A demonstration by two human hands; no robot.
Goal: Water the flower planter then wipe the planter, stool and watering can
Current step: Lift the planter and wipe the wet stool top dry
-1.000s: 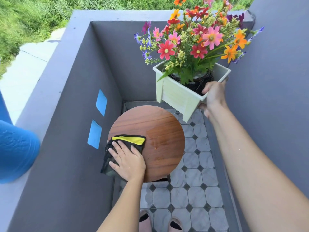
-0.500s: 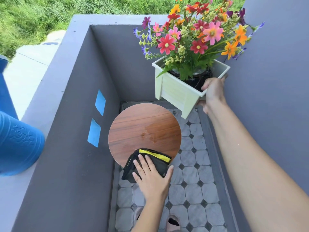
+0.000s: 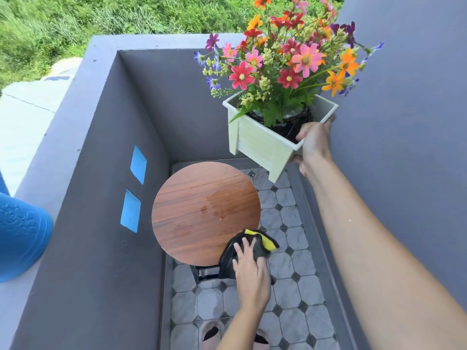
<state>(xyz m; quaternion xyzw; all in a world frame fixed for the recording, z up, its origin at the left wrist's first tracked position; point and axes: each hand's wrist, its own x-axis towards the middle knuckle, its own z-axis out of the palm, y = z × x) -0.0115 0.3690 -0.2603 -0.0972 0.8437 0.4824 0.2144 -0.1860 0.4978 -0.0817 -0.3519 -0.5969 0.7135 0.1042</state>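
My right hand point(image 3: 312, 145) grips the near right corner of a pale green planter point(image 3: 260, 145) full of colourful flowers point(image 3: 285, 59), holding it in the air above and to the right of the stool. The round wooden stool top point(image 3: 199, 210) shows a wet patch near its middle. My left hand point(image 3: 250, 269) presses a black and yellow cloth point(image 3: 252, 245) against the stool's near right edge, and the cloth hangs over the rim. A blue object point(image 3: 20, 236), perhaps the watering can, sits on the ledge at the left edge.
Grey walls point(image 3: 106, 223) enclose a narrow tiled floor point(image 3: 290, 286). Two blue tape squares point(image 3: 134, 188) mark the left wall. A tall grey wall point(image 3: 409, 122) stands on the right. My feet in pink slippers point(image 3: 212, 334) are at the bottom. Grass lies beyond the parapet.
My left hand has swept the cloth from the stool's left side round to its near right edge. The planter stays lifted in my right hand.
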